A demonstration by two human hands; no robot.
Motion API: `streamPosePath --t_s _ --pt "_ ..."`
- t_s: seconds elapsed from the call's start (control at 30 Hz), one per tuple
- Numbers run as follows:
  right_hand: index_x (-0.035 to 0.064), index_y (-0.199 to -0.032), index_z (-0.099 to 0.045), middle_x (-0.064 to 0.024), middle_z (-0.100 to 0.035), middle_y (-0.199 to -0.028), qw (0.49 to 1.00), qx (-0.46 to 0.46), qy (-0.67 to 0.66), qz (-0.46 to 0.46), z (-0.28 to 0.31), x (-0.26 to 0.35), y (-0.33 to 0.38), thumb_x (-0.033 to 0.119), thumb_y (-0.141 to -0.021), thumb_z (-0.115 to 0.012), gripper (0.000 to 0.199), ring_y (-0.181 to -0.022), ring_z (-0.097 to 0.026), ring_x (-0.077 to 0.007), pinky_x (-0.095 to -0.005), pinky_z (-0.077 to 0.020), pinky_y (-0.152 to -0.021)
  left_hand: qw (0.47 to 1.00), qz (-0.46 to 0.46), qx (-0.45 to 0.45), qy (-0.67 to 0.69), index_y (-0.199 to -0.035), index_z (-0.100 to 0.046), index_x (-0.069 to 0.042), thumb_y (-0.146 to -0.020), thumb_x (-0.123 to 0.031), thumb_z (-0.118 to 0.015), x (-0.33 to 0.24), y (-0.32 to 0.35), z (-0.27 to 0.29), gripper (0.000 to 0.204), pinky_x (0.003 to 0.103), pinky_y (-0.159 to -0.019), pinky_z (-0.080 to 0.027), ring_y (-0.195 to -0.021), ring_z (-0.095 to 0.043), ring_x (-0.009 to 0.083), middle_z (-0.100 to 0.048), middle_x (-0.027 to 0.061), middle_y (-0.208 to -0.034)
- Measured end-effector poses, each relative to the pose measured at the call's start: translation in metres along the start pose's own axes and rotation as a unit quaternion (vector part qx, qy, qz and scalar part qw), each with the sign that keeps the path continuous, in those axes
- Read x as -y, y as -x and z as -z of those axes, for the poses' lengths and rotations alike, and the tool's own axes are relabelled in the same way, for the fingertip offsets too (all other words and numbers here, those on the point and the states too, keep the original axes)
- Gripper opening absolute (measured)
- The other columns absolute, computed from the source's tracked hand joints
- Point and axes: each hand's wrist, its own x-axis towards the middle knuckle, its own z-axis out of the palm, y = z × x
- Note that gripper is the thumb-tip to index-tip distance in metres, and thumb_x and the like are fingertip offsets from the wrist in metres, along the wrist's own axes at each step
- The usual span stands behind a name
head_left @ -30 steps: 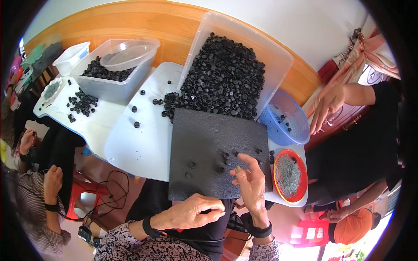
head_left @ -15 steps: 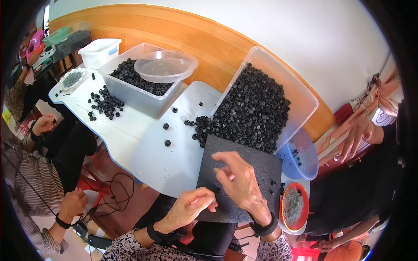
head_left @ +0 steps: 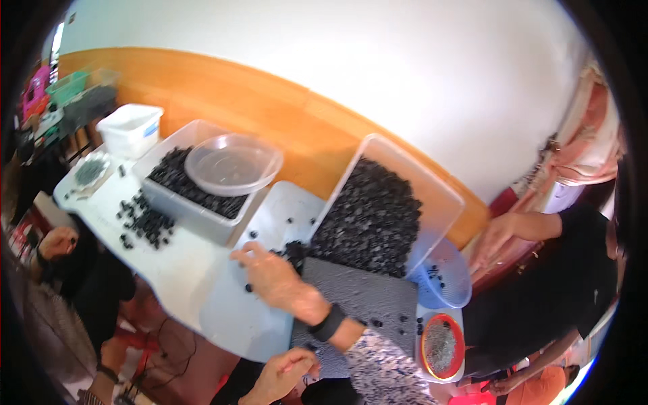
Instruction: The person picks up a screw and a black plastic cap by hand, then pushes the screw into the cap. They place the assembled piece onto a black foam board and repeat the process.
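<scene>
Beside the right hand [head_left: 273, 278], a black cap [head_left: 249, 288], its axis unclear.

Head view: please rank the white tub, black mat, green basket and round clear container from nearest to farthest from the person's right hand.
1. Black mat: just right of the right hand.
2. Round clear container: ahead and left, on the clear bin.
3. White tub: farther left, past that bin.
4. Green basket: far left, in the background.

Mat [head_left: 364, 293]: rough, matt. Caps [head_left: 368, 223]: plastic-looking, mostly matt. Bin [head_left: 433, 196]: smooth translucent plastic. Bowl [head_left: 233, 162]: clear glossy plastic. Panel [head_left: 223, 79]: smooth, wood-look. Basket [head_left: 453, 270]: plastic. Curtain [head_left: 594, 128]: cloth. Sleeve [head_left: 388, 368]: cloth.
</scene>
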Motion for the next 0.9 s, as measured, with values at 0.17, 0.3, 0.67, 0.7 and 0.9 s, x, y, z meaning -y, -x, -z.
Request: streamPosePath --t_s 0.17,0.3,0.67,0.7,0.9 --pt "0.0034 -0.096 -0.063 -0.0194 -0.058 -0.098 0.997 -0.051 -0.036 0.045 -0.052 -0.011 -0.031 -0.003 -0.077 -0.056 0.021 -0.09 -0.064 -0.0401 -0.0462 -0.0538 -0.073 0.996 0.01 -0.054 0.063 -0.106 -0.06 0.003 -0.101 -0.013 -0.054 -0.024 0.008 -0.006 0.018 0.026 -0.082 -0.05 -0.09 -0.063 0.0145 -0.065 0.007 -0.097" --pt "-0.0023 -0.084 -0.059 -0.0219 -0.058 -0.091 0.991 -0.11 -0.048 0.052 -0.059 -0.019 -0.034 -0.002 -0.078 -0.054 0.007 -0.081 -0.063 -0.0417 -0.046 -0.0525 -0.071 0.999 -0.005 -0.043 0.026 -0.101 -0.061 0.001 -0.1 -0.017 -0.053 -0.034 0.005 -0.007 0.019 0.023 -0.076 -0.048 -0.081 -0.06 0.0116 -0.064 0.0036 -0.088" --pt "-0.0018 -0.085 -0.058 -0.0183 -0.057 -0.086 0.964 -0.187 -0.182 0.042 0.019 0.01 0.055 -0.005 -0.075 -0.058 0.011 -0.075 -0.06 -0.0394 -0.0447 -0.0494 -0.067 0.993 -0.087 -0.034 -0.073 -0.101 -0.061 0.0 -0.099 -0.012 -0.049 -0.051 0.0 -0.035 0.017 0.026 -0.076 -0.047 -0.08 -0.059 0.0129 -0.062 0.0033 -0.086" --pt "-0.0005 -0.089 -0.059 -0.0164 -0.058 -0.086 0.961 -0.208 -0.18 0.026 0.018 0.002 0.068 -0.004 -0.074 -0.06 0.016 -0.073 -0.061 -0.0348 -0.0409 -0.0502 -0.065 0.993 -0.085 -0.024 -0.079 -0.101 -0.061 0.0 -0.099 -0.012 -0.049 -0.051 0.003 -0.04 0.017 0.026 -0.076 -0.047 -0.08 -0.059 0.0129 -0.062 0.0033 -0.086" --pt "0.0018 -0.098 -0.065 -0.0128 -0.064 -0.089 0.913 -0.289 -0.27 -0.102 0.044 -0.016 0.175 -0.001 -0.076 -0.063 0.022 -0.072 -0.065 -0.0205 -0.0315 -0.053 -0.067 0.985 -0.097 0.041 -0.136 -0.107 -0.059 0.002 -0.099 -0.011 -0.048 -0.061 0.002 -0.085 0.019 0.027 -0.079 -0.049 -0.089 -0.061 0.0157 -0.064 0.0075 -0.096"
